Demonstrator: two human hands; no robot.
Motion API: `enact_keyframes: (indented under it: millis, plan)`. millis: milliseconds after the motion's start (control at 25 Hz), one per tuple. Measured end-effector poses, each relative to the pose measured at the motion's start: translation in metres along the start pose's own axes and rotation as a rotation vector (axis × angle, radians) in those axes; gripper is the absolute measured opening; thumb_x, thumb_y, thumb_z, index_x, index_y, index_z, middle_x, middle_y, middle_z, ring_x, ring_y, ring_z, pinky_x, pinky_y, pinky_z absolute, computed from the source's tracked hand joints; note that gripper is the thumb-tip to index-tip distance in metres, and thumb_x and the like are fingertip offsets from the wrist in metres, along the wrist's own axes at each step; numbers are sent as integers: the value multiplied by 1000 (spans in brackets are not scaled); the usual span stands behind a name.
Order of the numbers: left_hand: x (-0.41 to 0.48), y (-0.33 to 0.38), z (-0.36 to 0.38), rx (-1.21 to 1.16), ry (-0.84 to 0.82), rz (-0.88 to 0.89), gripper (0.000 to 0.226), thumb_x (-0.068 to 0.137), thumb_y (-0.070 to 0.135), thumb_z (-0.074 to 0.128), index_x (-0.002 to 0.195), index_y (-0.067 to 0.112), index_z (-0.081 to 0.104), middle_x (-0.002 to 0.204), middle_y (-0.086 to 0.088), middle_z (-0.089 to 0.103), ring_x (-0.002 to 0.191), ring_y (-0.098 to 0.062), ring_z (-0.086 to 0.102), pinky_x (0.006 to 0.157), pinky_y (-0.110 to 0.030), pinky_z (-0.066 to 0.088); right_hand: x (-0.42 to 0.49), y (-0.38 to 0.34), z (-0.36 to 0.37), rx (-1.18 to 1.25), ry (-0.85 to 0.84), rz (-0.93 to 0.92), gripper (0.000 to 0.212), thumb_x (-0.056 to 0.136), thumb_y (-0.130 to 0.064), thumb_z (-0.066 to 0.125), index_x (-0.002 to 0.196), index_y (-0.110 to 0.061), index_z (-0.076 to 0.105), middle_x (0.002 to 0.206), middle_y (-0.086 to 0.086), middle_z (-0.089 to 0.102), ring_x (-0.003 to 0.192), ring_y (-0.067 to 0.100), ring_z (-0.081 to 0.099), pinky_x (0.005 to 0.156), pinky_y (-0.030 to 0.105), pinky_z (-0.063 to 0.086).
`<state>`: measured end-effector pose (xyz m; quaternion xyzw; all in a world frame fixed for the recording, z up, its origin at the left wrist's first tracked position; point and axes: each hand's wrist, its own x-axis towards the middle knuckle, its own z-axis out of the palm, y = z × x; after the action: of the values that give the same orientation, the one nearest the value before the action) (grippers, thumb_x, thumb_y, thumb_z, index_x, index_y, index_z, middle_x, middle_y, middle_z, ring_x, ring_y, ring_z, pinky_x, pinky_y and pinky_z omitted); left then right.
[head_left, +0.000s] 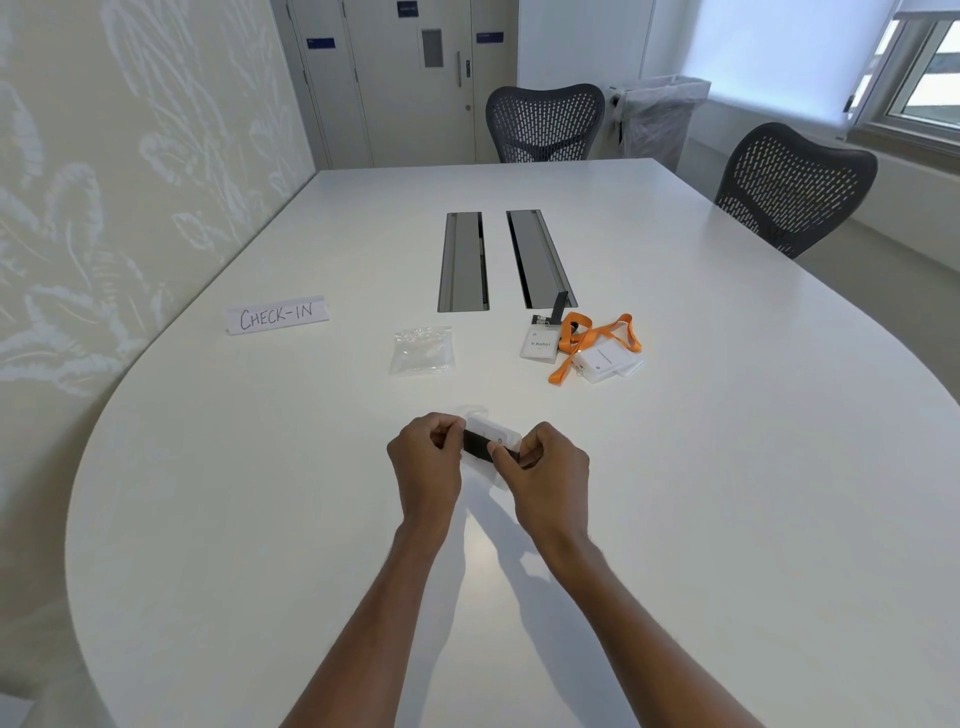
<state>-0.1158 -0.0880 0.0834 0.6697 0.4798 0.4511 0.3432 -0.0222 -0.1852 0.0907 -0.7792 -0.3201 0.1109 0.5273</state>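
Badge holder (494, 435), white card inside, with black strap (479, 448): held just above the bench (727, 467), lower centre of frame. It is pinched at one end by the left grip (426, 457) and at the other by the right grip (545, 467). The strap is apparently being attached; fastening cannot be confirmed. One labelled badge (540, 347) is laid finished at centre right, beside an orange lanyard (597, 338). Bag of sleeves (422, 351) and CHECK-IN sign (277, 315) are set at left, well apart from the work.

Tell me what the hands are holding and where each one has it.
A white badge card with a black strap. The left hand pinches the card's left end; the right hand pinches the strap's right end.
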Motion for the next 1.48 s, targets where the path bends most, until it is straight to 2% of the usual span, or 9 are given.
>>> enact_keyframes:
  millis: [160, 320, 440, 640, 720, 840, 1040, 1200, 1480]
  plan:
    - [-4, -7, 0, 33, -58, 122, 10, 96, 6, 72, 97, 11, 80, 89, 2, 77, 81, -13, 73, 78, -29, 61, 0, -2, 0, 31, 28, 47, 40, 88, -35, 82, 73, -9, 56, 61, 2, 57, 55, 13, 44, 54, 30, 39]
    - [-9, -7, 1, 79, -123, 273, 19, 94, -2, 69, 101, 12, 81, 94, 2, 77, 87, -8, 70, 82, -15, 55, 5, 0, 3, 157, 34, 124, 39, 87, -32, 84, 75, -6, 58, 66, 10, 66, 61, 29, 62, 58, 37, 51]
    - [-12, -5, 1, 98, -126, 319, 20, 95, -4, 67, 102, 10, 80, 95, 0, 76, 86, -8, 67, 82, -5, 48, 6, 4, 5, 215, -4, 155, 30, 88, -27, 84, 79, -6, 65, 67, 3, 70, 65, 21, 68, 64, 35, 58]
    - [-16, -2, 3, 95, -139, 328, 21, 96, -7, 63, 102, 5, 79, 96, -2, 74, 87, -12, 67, 81, -6, 47, 3, 8, 8, 321, -116, 207, 3, 93, -14, 77, 93, -12, 73, 86, -1, 76, 79, 14, 75, 70, 21, 60]
    - [-18, 1, 3, 87, -137, 308, 21, 96, -7, 63, 101, 5, 79, 94, -1, 73, 85, -11, 66, 80, -4, 46, 1, 7, 11, 307, -115, 226, 9, 90, -11, 77, 94, -15, 70, 90, -2, 75, 85, 15, 74, 68, 17, 58]
    - [-21, 3, 3, 80, -157, 303, 19, 96, -5, 65, 104, 5, 79, 95, -2, 75, 85, -9, 67, 80, -4, 48, -2, 7, 16, 288, -53, 210, 19, 90, -12, 79, 94, -20, 62, 89, -3, 73, 86, 16, 74, 73, 28, 62]
    - [-20, 4, 1, 75, -168, 290, 18, 98, 1, 67, 107, 8, 80, 97, -2, 76, 88, -10, 70, 83, -9, 52, -9, 9, 18, 49, 33, 28, 16, 95, -26, 76, 92, -33, 62, 89, -24, 67, 94, 5, 64, 83, 26, 51]
    - [-19, 5, 2, 88, -209, 260, 16, 97, 4, 69, 101, 14, 81, 94, 3, 78, 86, -7, 72, 80, -19, 58, -11, 8, 17, 118, -53, 78, 12, 99, -19, 70, 97, -30, 66, 89, -25, 67, 87, 2, 68, 75, 19, 56]
    - [-6, 13, -4, 11, -194, -53, 8, 88, 13, 77, 81, 17, 81, 68, 9, 76, 67, -5, 74, 70, -25, 61, -12, 14, 22, 97, -219, -43, 20, 95, -25, 73, 113, -30, 67, 108, -19, 70, 103, 3, 65, 86, 21, 55]
